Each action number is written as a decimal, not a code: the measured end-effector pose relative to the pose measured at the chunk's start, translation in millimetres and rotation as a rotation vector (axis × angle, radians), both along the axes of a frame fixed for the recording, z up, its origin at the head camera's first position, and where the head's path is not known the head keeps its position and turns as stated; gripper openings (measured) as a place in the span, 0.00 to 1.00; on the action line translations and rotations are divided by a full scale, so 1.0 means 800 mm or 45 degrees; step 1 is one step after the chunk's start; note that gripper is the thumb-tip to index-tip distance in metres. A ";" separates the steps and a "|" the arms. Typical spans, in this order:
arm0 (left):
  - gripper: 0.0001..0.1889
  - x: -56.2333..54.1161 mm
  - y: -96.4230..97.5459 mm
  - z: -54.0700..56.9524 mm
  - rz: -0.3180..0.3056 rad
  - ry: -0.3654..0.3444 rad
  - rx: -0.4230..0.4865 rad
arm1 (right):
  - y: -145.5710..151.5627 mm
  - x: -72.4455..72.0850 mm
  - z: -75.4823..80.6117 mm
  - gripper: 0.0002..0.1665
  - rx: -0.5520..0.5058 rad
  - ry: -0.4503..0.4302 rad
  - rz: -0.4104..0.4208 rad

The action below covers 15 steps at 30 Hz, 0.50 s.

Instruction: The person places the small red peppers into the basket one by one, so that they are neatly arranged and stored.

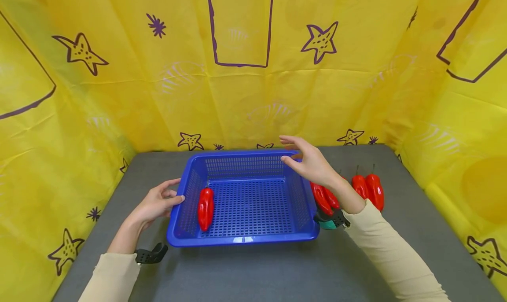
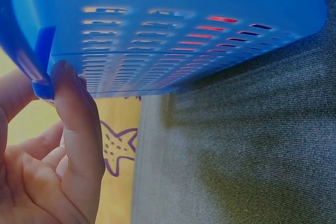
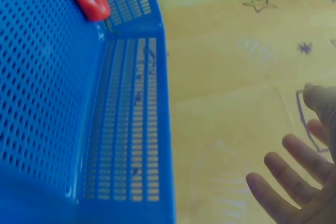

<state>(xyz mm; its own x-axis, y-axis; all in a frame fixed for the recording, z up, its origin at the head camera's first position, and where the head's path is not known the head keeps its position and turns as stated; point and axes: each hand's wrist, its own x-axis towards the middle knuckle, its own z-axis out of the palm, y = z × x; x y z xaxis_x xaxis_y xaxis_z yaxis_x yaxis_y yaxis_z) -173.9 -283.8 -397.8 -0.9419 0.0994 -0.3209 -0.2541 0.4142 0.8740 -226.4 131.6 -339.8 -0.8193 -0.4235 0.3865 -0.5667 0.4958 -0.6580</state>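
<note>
A blue plastic basket [image 1: 253, 239] with slotted walls stands on the grey table, and one red pepper [image 1: 205, 208] lies inside along its left wall. My left hand [image 1: 156, 204] pinches the basket's left rim; in the left wrist view the thumb [image 2: 79, 114] presses one side of the rim, with fingers on the other. Over the basket's far right corner hovers my right hand [image 1: 310, 163], its fingers spread and holding nothing. The right wrist view shows those same fingers [image 3: 291, 184] apart from the basket's wall.
Right of the basket, partly behind my right forearm, more red peppers [image 1: 374, 192] lie on the grey table [image 1: 245, 275]. Yellow cloth [image 1: 245, 104] printed with starfish walls in the back and both sides.
</note>
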 end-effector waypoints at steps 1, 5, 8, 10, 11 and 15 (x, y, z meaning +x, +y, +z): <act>0.38 0.000 0.000 0.000 0.004 -0.001 0.002 | 0.005 0.000 -0.001 0.32 -0.010 -0.011 -0.008; 0.39 0.000 -0.001 0.000 -0.017 0.016 0.001 | 0.022 0.003 -0.007 0.34 -0.045 -0.044 -0.053; 0.38 0.000 -0.001 -0.001 -0.008 0.016 -0.010 | 0.033 0.004 -0.015 0.35 -0.073 -0.046 -0.077; 0.39 0.000 -0.002 -0.002 -0.009 0.015 -0.014 | 0.039 0.005 -0.021 0.36 -0.103 -0.046 -0.092; 0.39 0.000 -0.002 -0.002 -0.005 0.013 -0.016 | 0.041 0.005 -0.025 0.36 -0.116 -0.042 -0.098; 0.39 0.000 -0.002 -0.003 -0.007 0.013 -0.015 | 0.052 0.008 -0.041 0.36 -0.143 -0.044 -0.148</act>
